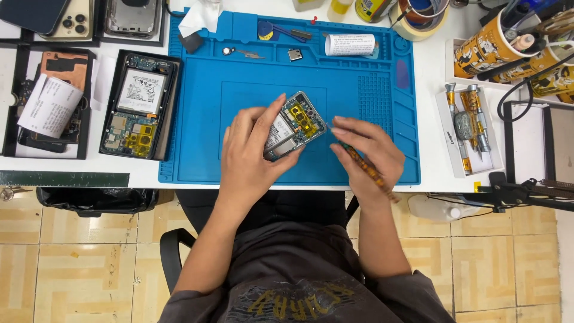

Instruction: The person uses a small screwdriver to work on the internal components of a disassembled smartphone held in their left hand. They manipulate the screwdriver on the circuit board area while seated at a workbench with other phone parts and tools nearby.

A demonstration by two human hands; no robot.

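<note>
Just left of the right hand (369, 149) pinching a screwdriver (366, 170), tip aimed left at the tilted open phone (294, 124), gripped by left hand (251, 157).

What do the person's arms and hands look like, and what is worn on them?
Both hands, the left hand and the right hand, are bare: no gloves, rings or watch visible. The forearms are uncovered. Short sleeves of a dark grey shirt with a yellow print end near the elbows.
</note>
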